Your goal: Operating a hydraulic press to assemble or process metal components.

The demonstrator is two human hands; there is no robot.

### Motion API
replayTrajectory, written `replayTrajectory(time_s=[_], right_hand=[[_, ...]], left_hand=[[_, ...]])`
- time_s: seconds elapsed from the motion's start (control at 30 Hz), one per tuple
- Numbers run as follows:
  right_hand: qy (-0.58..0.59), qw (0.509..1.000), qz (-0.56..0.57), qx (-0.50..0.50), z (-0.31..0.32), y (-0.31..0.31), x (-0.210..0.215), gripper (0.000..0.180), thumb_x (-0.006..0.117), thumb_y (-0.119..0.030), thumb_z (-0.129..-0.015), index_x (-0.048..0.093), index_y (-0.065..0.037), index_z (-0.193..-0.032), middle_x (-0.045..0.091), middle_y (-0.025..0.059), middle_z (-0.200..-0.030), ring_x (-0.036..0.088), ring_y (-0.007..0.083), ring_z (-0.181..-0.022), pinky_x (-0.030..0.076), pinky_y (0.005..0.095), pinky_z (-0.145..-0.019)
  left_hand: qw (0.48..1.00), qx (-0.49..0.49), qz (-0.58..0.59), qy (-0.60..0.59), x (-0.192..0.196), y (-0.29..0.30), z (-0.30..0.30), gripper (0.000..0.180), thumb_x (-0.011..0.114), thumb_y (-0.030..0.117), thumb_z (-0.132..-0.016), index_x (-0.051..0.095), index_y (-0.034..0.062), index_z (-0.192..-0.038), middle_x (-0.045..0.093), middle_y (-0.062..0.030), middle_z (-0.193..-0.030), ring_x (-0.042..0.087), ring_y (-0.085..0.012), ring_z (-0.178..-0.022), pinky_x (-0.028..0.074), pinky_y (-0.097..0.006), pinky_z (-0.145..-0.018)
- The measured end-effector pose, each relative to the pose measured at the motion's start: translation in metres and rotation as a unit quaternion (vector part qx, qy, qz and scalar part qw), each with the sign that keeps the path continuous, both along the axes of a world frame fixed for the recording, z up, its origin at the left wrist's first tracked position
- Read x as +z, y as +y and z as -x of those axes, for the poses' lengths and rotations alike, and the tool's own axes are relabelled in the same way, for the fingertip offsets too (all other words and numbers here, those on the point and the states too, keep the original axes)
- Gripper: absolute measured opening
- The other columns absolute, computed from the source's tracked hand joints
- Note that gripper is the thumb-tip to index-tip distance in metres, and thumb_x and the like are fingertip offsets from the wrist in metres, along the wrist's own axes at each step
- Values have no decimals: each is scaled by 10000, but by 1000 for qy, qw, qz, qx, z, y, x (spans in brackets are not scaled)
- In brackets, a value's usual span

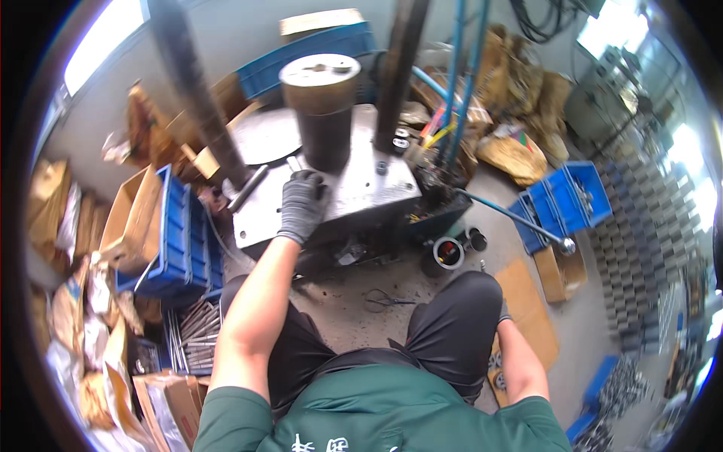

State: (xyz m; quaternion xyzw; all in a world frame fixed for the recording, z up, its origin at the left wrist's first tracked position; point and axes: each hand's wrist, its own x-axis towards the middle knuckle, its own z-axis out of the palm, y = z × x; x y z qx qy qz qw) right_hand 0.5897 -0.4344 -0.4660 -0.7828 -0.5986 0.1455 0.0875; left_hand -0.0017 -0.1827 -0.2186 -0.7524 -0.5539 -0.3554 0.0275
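and here we are at the steel plate (361, 184), where the left hand (303, 197) in its grey glove lies palm down, fingers curled in and nearly closed, just short of the thick upright cylinder (324, 124). the short pale metal piece (294, 163) is on the plate side of the action, poking out past the fingertips, close by the cylinder's foot; whether the fingers truly grip it or only touch it, i cannot tell. over to the right hand (504, 310), down beside the right knee, mostly hidden behind the leg, so no call on its fingers or any hold.

now for good form: a light pinch near the piece's free end would suit, i'd judge, with knuckles well out from under that cylinder. the wrist wants to stay clear of the dark bar (248, 188) lying to the left, which looks ready to roll if nudged. smooth-looking steel under a knitted glove may slip, so a slow, level motion seems wisest.
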Motion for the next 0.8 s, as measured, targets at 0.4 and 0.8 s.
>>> replayTrajectory(time_s=[0.4, 0.8], right_hand=[[237, 933, 76, 258, 252, 163, 340, 455, 844, -344, -903, 715, -28, -1203, 739, 105, -1054, 671, 144, -966, 573, 352, -870], [-97, 894, -165, 405, 249, 112, 475, 134, 676, 9, -829, 674, -37, -954, 678, 166, -936, 659, 396, -905, 543, 448, -809]], left_hand=[[787, -276, 292, -468, -21, -108, -96, 580, 744, 199, -974, 492, 32, -1469, 594, -172, -1346, 554, -221, -1285, 457, -408, -1114], [481, -53, 520, -704, -44, -163, -101, 115, 626, 162, -924, 637, 87, -1010, 735, -116, -889, 713, -233, -798, 584, -408, -709]])
